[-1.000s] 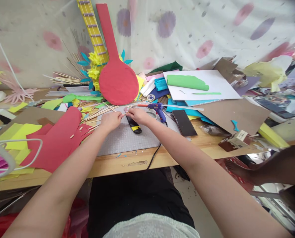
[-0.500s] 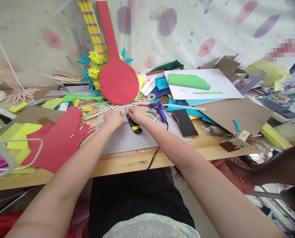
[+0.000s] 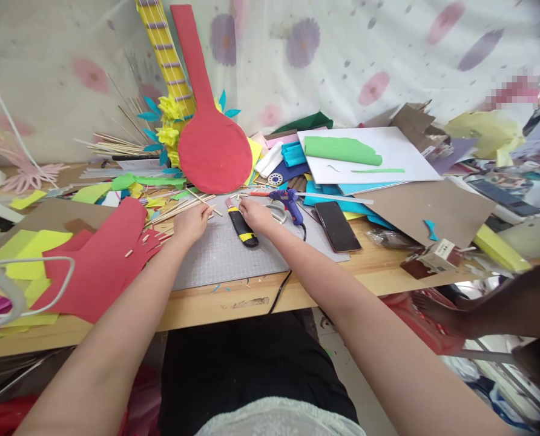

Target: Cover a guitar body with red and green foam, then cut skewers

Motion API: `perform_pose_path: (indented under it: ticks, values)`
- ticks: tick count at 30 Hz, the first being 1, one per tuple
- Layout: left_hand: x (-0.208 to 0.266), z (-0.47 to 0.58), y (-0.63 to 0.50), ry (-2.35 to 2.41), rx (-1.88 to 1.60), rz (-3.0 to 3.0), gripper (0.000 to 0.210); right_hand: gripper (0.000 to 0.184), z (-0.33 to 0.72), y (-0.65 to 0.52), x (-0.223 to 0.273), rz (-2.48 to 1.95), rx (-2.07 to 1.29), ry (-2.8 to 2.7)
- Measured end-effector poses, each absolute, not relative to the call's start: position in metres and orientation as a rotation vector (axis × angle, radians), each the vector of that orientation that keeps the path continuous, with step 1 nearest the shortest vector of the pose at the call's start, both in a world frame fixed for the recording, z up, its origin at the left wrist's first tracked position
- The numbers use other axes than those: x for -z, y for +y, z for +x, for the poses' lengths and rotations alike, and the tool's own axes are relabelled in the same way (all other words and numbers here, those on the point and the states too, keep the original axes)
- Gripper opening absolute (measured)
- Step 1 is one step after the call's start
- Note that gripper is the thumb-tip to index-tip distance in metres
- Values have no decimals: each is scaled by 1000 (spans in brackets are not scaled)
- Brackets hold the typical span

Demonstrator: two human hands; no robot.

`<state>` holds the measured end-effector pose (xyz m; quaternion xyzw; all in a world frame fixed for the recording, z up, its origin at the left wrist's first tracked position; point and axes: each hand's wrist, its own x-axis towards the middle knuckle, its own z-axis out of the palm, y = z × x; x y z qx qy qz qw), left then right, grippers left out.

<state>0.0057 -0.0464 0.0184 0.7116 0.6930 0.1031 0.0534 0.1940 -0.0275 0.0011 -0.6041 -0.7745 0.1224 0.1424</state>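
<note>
**Cluttered craft table, hands at the cutting mat**

Paper scraps and tools crowd the wooden table (image 3: 379,266) before a flowered curtain. Near the mat's far edge, the left hand (image 3: 190,220) pinches a thin stick (image 3: 212,209) between its fingertips, at the mat's (image 3: 233,257) far left corner. The right hand (image 3: 255,213) lies on the mat just beside it, fingers curled; whether it grips anything cannot be told. Between the hands lies a black-and-yellow knife (image 3: 243,229). A blue glue gun (image 3: 290,201) sits just right of the right hand, a phone (image 3: 337,225) beyond it. Loose sticks (image 3: 179,209) and red paper (image 3: 102,266) spread left of the mat. A red paddle shape (image 3: 213,148) leans at the table's far edge.
</note>
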Motion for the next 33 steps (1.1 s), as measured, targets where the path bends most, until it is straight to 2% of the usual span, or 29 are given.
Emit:
perform_pose_path:
  ticks: [10, 15, 21, 24, 28, 33]
  values:
    - [0, 15, -56, 2155, -592, 2181, 39, 33, 192, -8, -9, -1760, -295, -2178]
    - [15, 28, -57, 2205, -722, 2236, 34, 46, 190, 10, -1, -1694, -133, -2194]
    - [19, 23, -58, 2172, -886, 2213, 28, 34, 204, -15, 0, -1771, -208, -2063]
    - [19, 24, -59, 2135, -907, 2208, 27, 27, 219, -40, 5, -1840, -130, -2074]
    - [19, 30, -62, 2101, -869, 2246, 31, 29, 230, -53, 12, -1926, 15, -2065]
    - [19, 29, -67, 2159, -803, 2238, 37, 31, 226, -48, 11, -2100, -28, -2056]
